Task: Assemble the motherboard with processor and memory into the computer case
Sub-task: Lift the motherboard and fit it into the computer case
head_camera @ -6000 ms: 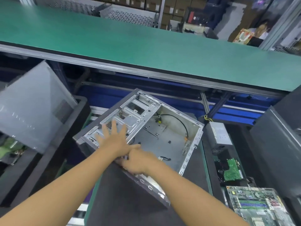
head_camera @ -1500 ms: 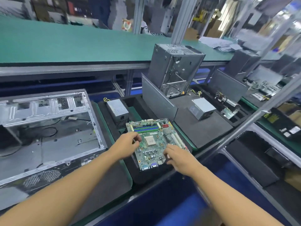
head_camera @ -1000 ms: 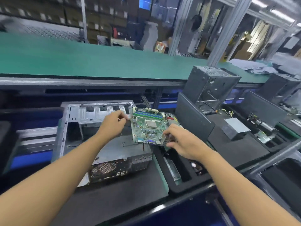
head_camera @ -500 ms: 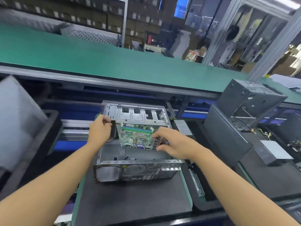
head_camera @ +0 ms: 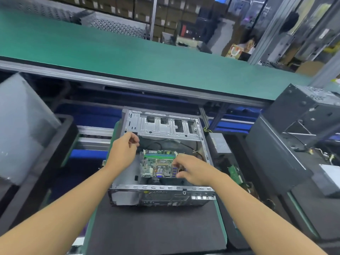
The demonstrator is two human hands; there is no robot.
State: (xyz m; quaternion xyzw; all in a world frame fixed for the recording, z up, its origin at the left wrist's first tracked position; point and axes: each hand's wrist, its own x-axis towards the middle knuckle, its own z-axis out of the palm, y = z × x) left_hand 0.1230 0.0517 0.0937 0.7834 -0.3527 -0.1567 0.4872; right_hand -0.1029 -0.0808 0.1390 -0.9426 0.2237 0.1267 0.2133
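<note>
- The motherboard (head_camera: 157, 167) is gripped at its right edge by the right hand (head_camera: 193, 171), whose fingers are curled round it; the board is held inside the open computer case (head_camera: 165, 126), over its floor
- The left hand (head_camera: 123, 152) is raised beside the board's left edge, fingers curled; whether anything is pinched cannot be told
- The case is laid on a dark foam mat (head_camera: 156, 227); a green conveyor belt (head_camera: 147, 52) is seen beyond it

The right hand (head_camera: 193, 172) hides the 3 o'clock edge of the motherboard (head_camera: 158, 165); whether the left hand (head_camera: 123, 153) pinches anything is unclear. At 9 o'clock a blurred grey panel (head_camera: 20, 129) runs off frame.
</note>
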